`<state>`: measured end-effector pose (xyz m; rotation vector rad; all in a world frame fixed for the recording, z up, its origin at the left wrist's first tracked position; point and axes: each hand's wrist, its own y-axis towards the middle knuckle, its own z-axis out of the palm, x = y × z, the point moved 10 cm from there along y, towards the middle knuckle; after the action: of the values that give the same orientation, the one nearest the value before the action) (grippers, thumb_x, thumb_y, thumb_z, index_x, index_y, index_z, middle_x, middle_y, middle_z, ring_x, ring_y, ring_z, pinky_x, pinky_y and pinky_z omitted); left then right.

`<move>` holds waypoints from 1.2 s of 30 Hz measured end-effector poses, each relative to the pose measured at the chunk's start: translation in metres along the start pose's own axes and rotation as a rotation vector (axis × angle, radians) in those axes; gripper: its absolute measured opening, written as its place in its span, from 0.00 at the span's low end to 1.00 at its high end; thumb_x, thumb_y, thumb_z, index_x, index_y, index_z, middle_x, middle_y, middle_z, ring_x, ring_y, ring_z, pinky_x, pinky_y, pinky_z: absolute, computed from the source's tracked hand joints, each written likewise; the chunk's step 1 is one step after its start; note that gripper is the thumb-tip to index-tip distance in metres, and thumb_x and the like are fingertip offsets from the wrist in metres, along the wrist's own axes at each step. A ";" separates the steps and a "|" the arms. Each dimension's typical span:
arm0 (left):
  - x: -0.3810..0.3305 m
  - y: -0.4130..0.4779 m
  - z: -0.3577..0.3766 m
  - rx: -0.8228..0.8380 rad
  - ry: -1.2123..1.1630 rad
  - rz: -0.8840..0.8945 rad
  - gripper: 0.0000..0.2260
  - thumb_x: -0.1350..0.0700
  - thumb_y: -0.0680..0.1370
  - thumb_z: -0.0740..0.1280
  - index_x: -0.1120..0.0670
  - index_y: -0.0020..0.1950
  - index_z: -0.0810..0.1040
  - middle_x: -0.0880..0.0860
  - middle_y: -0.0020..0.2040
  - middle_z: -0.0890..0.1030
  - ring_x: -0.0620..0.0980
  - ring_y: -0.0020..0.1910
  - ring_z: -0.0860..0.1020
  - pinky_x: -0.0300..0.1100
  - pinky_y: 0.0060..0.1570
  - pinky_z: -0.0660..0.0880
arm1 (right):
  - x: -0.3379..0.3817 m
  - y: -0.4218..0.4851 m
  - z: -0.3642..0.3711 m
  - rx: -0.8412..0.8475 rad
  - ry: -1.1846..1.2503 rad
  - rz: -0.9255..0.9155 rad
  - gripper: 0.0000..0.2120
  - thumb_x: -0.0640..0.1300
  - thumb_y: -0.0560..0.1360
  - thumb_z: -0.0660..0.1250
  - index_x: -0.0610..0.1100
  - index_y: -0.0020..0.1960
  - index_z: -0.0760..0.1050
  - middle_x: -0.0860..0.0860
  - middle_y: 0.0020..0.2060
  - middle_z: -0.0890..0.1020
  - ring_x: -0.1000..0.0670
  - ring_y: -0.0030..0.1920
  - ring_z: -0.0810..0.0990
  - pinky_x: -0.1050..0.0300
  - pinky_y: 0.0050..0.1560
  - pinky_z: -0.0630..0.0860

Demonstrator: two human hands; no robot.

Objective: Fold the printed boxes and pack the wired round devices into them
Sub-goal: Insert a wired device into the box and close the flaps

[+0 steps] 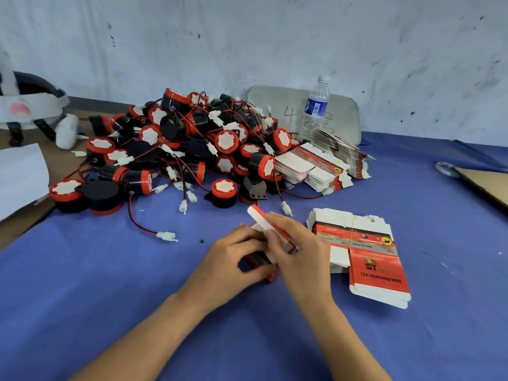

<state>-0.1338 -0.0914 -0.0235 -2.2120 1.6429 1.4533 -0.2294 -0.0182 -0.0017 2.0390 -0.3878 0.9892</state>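
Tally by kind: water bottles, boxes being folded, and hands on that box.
water bottle: 1
box being folded: 1
hands holding it: 2 (left hand, right hand)
Total: 4

Wired round devices [187, 149] are heaped at the back centre of the surface [110, 284]. Stacks of flat boxes [324, 163] touch the heap's right side, with a water bottle [316, 105] behind them and a board [343, 114] behind that. Up front, left hand [233, 259] and right hand [299, 251] meet on what seems a part-folded box [261, 261]. Just right lies another flat stack [365, 251].
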 end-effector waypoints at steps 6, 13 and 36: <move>0.001 0.001 -0.002 -0.044 -0.017 0.007 0.12 0.50 0.70 0.73 0.54 0.51 0.83 0.45 0.53 0.80 0.41 0.52 0.77 0.33 0.57 0.72 | 0.005 -0.003 -0.003 -0.060 -0.114 -0.076 0.12 0.33 0.72 0.71 0.47 0.51 0.84 0.68 0.31 0.76 0.63 0.32 0.77 0.77 0.34 0.68; 0.003 -0.006 -0.025 -0.322 0.020 -0.018 0.11 0.60 0.67 0.78 0.51 0.39 0.77 0.42 0.45 0.71 0.36 0.43 0.74 0.25 0.44 0.69 | -0.009 -0.007 0.008 0.044 0.020 0.029 0.09 0.35 0.71 0.74 0.47 0.48 0.83 0.59 0.46 0.84 0.60 0.49 0.81 0.70 0.47 0.74; 0.037 0.000 -0.030 -0.166 -0.151 -0.171 0.07 0.69 0.74 0.69 0.58 0.45 0.81 0.48 0.55 0.77 0.38 0.55 0.76 0.29 0.46 0.75 | -0.014 -0.010 0.021 0.209 -0.020 -0.030 0.09 0.41 0.71 0.75 0.48 0.50 0.85 0.56 0.53 0.84 0.58 0.62 0.77 0.47 0.71 0.65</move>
<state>-0.1140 -0.1337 -0.0313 -2.1956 1.2983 1.7158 -0.2225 -0.0292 -0.0250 2.2364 -0.2720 1.0280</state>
